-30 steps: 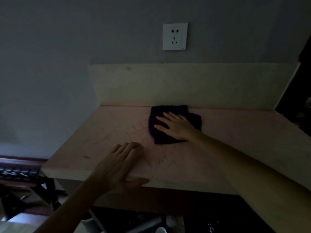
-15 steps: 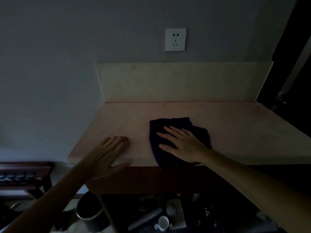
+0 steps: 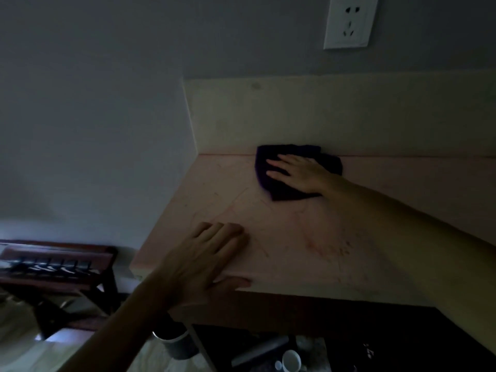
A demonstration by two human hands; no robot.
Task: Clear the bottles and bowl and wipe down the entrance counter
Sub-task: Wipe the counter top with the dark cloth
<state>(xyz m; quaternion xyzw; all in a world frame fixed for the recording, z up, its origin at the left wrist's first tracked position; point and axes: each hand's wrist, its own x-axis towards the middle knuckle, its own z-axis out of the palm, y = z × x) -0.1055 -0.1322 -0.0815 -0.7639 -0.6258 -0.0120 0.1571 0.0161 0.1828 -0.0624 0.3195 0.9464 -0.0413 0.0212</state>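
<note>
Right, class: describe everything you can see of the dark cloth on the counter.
The cloth is dark purple, soft-looking fabric, crumpled into an uneven patch. It lies flat on the pale counter, at the back where the upstand begins. The right hand rests palm-down on it, fingers spread, covering its middle. Nothing else touches it.

I am looking down at a pale pinkish counter [image 3: 308, 237] that is running from the near edge to a low cream backsplash [image 3: 335, 114] at the far side. Faint scratches and reddish marks are showing across its top in the dim light. A dark purple cloth [image 3: 271, 181] is lying flat at the far side, touching the backsplash, with my right hand [image 3: 298, 173] pressing palm-down on it. My left hand [image 3: 204, 253] is resting flat on the near left corner, its thumb hanging over the near edge. The two hands are sitting well apart.
</note>
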